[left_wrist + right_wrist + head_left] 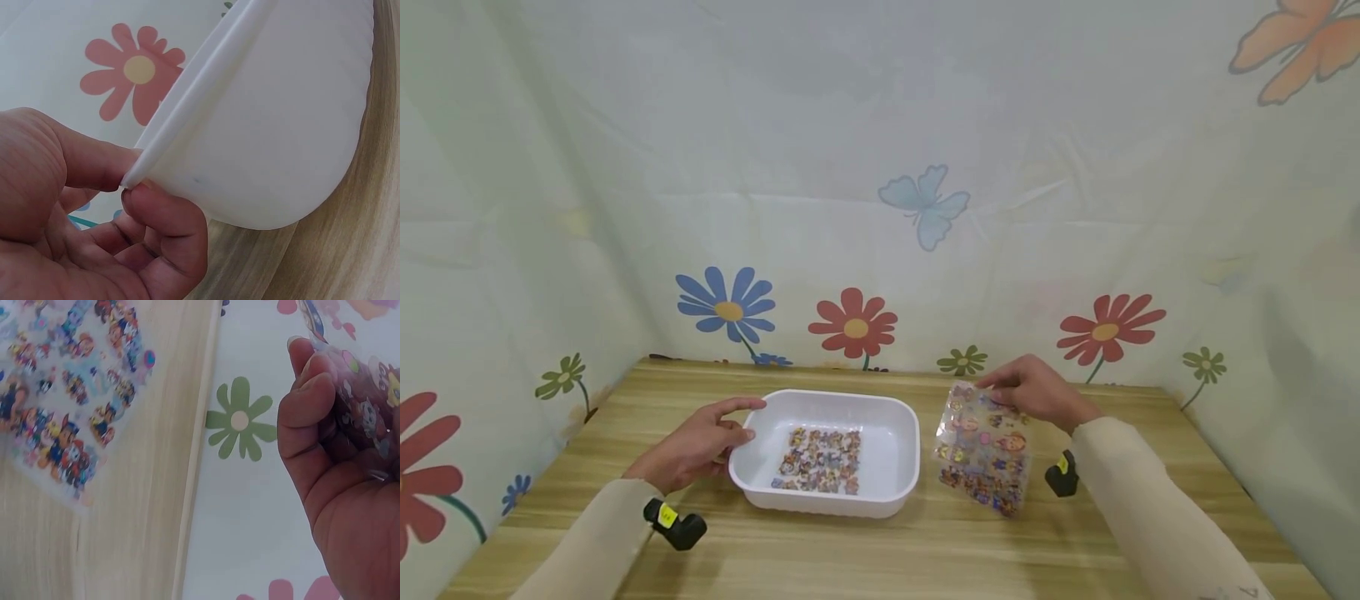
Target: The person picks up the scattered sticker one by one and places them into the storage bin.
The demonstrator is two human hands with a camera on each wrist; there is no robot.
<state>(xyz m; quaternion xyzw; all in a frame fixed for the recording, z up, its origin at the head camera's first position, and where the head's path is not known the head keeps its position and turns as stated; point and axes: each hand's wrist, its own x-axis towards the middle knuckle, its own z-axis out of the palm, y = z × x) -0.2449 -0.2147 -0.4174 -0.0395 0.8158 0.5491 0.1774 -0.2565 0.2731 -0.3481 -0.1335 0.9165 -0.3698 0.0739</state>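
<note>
One left hand (pixel 698 442) is narrowed in a pinch at ten o'clock on the rim of a white, rounded-rectangular plastic tray (pixel 820 503), in which a clear sheet of small multicoloured figures (pixel 823 462) is laid. At the tray's three o'clock, a transparent plastic sheet of colourful cartoon figures (pixel 985 442) is pinched at twelve o'clock by the right hand (pixel 1037 390); its handling seems the step in hand, and a steady tray appears to be called for next.
</note>
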